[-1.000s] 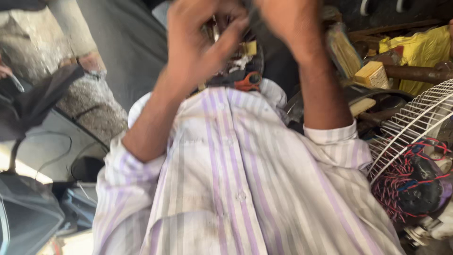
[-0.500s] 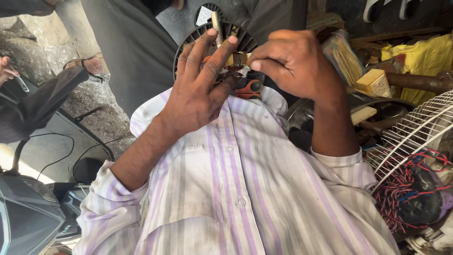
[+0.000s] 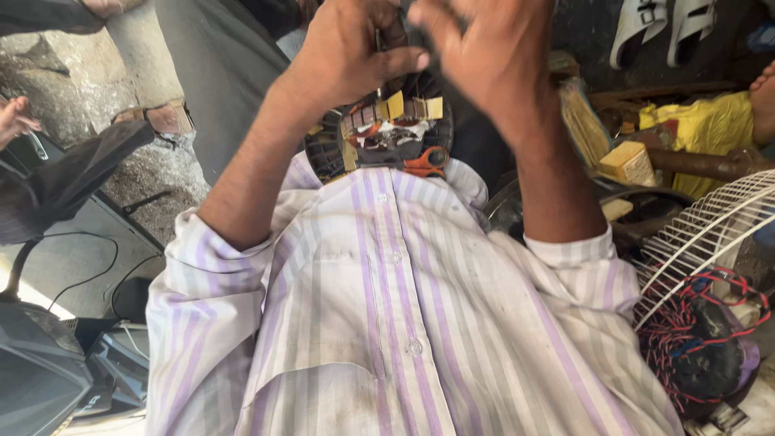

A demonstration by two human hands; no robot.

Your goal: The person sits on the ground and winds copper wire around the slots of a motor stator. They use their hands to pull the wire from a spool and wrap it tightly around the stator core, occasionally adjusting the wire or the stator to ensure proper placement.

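Taking up the near part of the view, a white shirt with purple stripes (image 3: 404,323), both sleeves rolled back at the forearms. Resting just past the shirt's collar, touching the cloth, a round fan motor stator (image 3: 386,136), dark-rimmed, showing copper windings and yellow insulating slips. Lying against the stator's near edge, next to the collar, an orange-handled tool (image 3: 425,160), mostly hidden. Closing over the stator's far rim from the left, the left hand (image 3: 355,48), fingers curled tight and thumb pressing across, gripping the stator. Hovering over the stator's far right side, the right hand (image 3: 484,56), blurred, fingers bent inward; impossible to tell whether anything is being pinched in them. Standing well to the right of the stator and nearer, a white wire fan guard (image 3: 710,234), and just below that guard a dark motor wrapped in red and black wire (image 3: 702,339). Sitting to the right of the stator, a small pale wooden block (image 3: 628,164), and beyond it a crumpled yellow bag (image 3: 698,129). Lying farther off, up and to the right of the stator, a pair of white sandals (image 3: 658,28). Showing well to the left of the stator, a dark scooter seat (image 3: 56,182), and at the left edge another person's hand (image 3: 14,121).
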